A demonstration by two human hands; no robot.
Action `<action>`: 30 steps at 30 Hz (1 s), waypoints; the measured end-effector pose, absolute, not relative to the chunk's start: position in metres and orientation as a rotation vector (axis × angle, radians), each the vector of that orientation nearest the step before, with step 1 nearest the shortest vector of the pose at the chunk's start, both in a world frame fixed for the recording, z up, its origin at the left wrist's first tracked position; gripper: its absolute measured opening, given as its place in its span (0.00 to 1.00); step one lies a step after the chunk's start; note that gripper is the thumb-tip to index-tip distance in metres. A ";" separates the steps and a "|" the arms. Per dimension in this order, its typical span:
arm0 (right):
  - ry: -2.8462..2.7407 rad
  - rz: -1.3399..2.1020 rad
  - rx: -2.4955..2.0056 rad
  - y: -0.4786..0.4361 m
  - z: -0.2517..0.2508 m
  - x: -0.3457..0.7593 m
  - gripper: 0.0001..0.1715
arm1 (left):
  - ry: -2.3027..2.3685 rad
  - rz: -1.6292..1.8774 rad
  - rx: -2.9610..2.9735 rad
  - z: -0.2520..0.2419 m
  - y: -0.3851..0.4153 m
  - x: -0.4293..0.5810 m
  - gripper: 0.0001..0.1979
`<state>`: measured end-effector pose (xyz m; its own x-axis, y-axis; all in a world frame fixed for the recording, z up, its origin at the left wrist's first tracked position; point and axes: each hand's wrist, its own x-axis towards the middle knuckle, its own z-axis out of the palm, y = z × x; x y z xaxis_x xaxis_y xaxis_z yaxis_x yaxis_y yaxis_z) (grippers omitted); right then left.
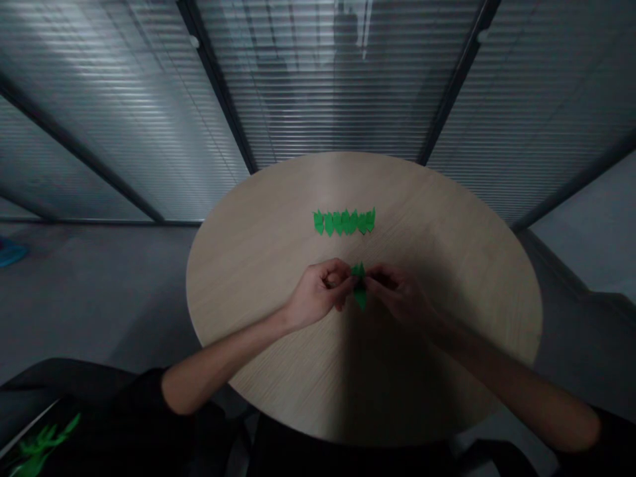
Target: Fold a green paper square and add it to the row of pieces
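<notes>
Slatted blinds (328, 86) hang behind a round pale wood desk (437, 265), and a tight row of small green paper shapes (344, 222) lies across its middle. Just below that row, the person's left hand (315, 295) and right hand (397, 295) are curled nearly closed, their fingers both pinching one folded green paper shape (360, 286) held above the desk between them

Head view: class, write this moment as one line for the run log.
left hand: pinches green paper | right hand: pinches same paper | nearby: green paper row on round table
</notes>
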<state>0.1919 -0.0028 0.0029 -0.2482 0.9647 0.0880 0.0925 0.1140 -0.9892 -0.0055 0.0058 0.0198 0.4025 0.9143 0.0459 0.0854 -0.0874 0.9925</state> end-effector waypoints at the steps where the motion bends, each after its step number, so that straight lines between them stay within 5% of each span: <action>1: -1.517 1.267 -1.083 -0.003 0.003 0.192 0.12 | 0.930 0.896 1.498 0.019 0.006 -0.005 0.14; 30: -1.492 1.193 -1.132 0.003 0.005 0.195 0.14 | 0.887 0.921 1.433 0.017 0.006 -0.004 0.09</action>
